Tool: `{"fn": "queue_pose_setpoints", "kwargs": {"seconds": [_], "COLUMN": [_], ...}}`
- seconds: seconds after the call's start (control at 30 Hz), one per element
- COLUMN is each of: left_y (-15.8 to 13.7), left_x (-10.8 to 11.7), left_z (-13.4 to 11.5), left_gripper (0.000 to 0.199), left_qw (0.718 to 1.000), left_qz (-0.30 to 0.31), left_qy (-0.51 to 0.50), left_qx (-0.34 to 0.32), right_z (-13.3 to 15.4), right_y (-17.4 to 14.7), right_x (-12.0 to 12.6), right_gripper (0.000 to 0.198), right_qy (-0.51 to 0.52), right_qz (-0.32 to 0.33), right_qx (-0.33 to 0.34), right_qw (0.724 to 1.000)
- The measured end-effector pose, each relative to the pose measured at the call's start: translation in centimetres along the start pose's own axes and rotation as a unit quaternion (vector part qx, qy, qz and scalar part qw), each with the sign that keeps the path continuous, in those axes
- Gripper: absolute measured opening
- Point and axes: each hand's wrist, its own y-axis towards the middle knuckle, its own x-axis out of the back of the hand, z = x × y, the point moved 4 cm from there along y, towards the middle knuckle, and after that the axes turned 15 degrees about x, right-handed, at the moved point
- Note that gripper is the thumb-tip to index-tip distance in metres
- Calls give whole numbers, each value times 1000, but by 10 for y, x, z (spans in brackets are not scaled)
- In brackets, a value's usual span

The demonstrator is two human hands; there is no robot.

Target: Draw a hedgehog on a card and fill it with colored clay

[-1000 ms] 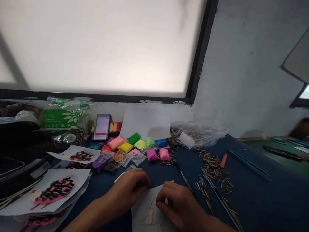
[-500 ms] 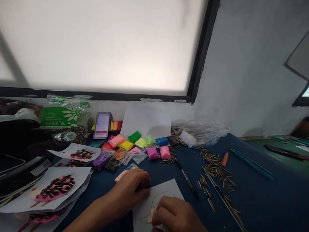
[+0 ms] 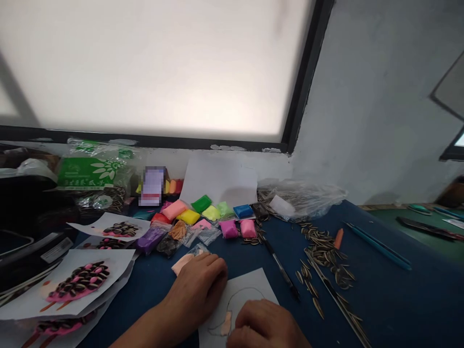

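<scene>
A white sheet of paper (image 3: 250, 282) with a pencil-like curved outline lies in front of me. Inside the outline is a small flat patch of peach modelling clay (image 3: 226, 325). My left hand (image 3: 203, 285) rests at the sheet's left edge, its fingers curled and closed; what they hold, if anything, is hidden. Low over the sheet, my right hand (image 3: 268, 324) is closed with bent fingers just right of the clay patch. Its fingertips are hidden, so a hold on the clay does not show. A packet of peach clay (image 3: 182, 262) lies just beyond my left hand.
Finished-looking cards (image 3: 119, 268) with seed-covered pink shapes are stacked at left. Colourful clay packets (image 3: 188, 217) lie behind. A black pen (image 3: 281, 270), sunflower seeds (image 3: 326, 246), metal tweezers (image 3: 337, 297) and teal tweezers (image 3: 379, 246) are at right. A seed bag (image 3: 90, 174) stands back left.
My right hand has shifted slightly right and down, showing more of the peach clay patch. My left hand stays at the sheet's left edge, with its forearm a little further right.
</scene>
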Motion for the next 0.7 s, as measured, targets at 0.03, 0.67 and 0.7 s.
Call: {"fn": "queue_pose_setpoints", "kwargs": {"seconds": [0.03, 0.67, 0.7], "left_y": [0, -1, -1], "left_x": [0, 0, 0], "left_z": [0, -2, -2], "left_gripper": [20, 21, 21], "left_qw": [1000, 998, 998], "left_qz": [0, 38, 38], "left_qy": [4, 43, 46], "left_qx": [-1, 7, 7], "right_z": [-4, -13, -13], "right_y": [2, 10, 9], "right_x": [3, 22, 22], "right_gripper": [34, 22, 22], "right_qy": [-9, -20, -18], "right_qz": [23, 146, 151], "right_qx": [-2, 36, 34], "right_qw": [1000, 988, 988]}}
